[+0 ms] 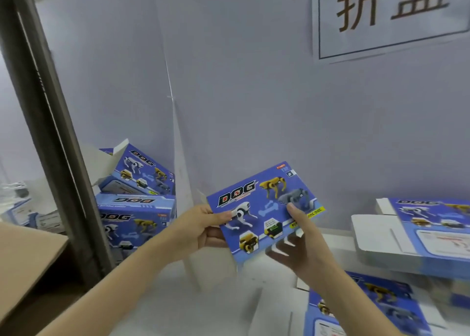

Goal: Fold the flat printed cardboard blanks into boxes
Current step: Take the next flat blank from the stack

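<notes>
In the centre of the frame I see the blue printed blank (264,211) held tilted above the white bench (178,297). My left hand (203,228) grips its left edge, thumb on the printed face. My right hand (300,241) pinches the lower right edge, thumb on top and fingers behind. Folded boxes (137,216) are stacked at middle left by the wall. A stack of flat blanks (419,234) lies at the right edge.
</notes>
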